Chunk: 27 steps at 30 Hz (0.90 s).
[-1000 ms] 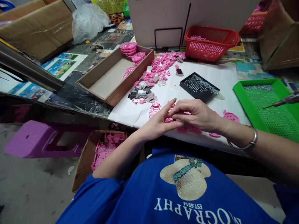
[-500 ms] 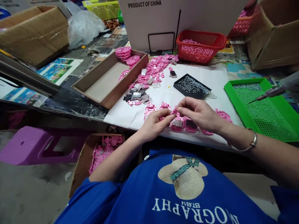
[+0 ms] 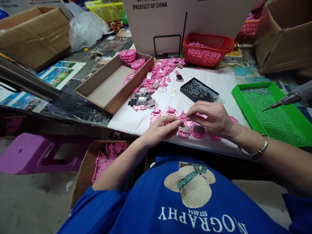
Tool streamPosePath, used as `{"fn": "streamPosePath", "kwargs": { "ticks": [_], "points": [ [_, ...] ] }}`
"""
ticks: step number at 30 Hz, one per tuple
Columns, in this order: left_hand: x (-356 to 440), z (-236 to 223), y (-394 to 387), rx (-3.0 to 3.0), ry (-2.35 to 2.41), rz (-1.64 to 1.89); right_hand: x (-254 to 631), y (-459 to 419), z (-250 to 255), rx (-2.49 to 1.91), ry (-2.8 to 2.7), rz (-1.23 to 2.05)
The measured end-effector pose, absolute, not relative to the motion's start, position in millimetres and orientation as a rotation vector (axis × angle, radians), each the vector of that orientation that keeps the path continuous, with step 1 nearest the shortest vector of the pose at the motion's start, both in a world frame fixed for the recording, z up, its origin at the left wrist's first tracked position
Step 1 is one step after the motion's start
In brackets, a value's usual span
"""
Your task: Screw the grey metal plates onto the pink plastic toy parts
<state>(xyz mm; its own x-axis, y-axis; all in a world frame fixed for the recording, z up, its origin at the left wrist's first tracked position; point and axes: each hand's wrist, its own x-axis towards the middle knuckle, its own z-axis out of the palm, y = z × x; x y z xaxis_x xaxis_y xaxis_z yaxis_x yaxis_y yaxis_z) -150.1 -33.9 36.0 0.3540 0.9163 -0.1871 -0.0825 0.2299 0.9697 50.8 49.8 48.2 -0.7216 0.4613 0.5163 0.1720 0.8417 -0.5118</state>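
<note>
Over a row of pink plastic toy housings (image 3: 156, 115) at the front of the white work surface, my two hands meet fingertip to fingertip. My left hand (image 3: 162, 129) is closed in a pinch, thumb against index finger; whatever small piece sits there is too hidden to name. Just right of it, my right hand (image 3: 214, 118) has thumb and fingertips brought close together, and I cannot make out anything between them. Below the fingers lie a housing with a grey metal plate (image 3: 184, 129) and another with a dark plate (image 3: 198, 129). My right hand covers part of the row.
A black tray of screws (image 3: 198, 90) lies beyond my hands. Left of it are loose pink parts (image 3: 163, 70), grey plates (image 3: 146, 97) and a wooden tray (image 3: 109, 104). A red basket (image 3: 207, 53) stands behind. An electric screwdriver (image 3: 285, 99) hangs over the green tray (image 3: 243, 100).
My right fingertips have drawn slightly away from the left ones, and the small pink piece seen between them earlier is less visible. My left hand keeps its pinch. The view has shifted slightly.
</note>
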Motion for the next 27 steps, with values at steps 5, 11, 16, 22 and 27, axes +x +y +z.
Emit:
{"fn": "streamPosePath", "kwargs": {
  "ticks": [5, 11, 16, 22, 27],
  "points": [
    [-153, 33, -34, 1.065, 1.036, 0.975, 55, 48, 51, -0.518, -2.376, 0.528],
    [-152, 34, -32, 1.191, 1.099, 1.018, 55, 45, 47, -0.565, -2.350, 0.521],
    [-149, 32, -32, 1.293, 1.139, 0.998, 55, 43, 41, -0.593, -2.340, 0.539],
    [-155, 12, -32, 2.009, 1.376, 1.152, 56, 42, 37, -0.655, -2.319, 0.588],
    [-153, 2, -31, 2.352, 1.473, 1.071, 52, 39, 38, -0.678, -2.307, 0.651]
  ]
}}
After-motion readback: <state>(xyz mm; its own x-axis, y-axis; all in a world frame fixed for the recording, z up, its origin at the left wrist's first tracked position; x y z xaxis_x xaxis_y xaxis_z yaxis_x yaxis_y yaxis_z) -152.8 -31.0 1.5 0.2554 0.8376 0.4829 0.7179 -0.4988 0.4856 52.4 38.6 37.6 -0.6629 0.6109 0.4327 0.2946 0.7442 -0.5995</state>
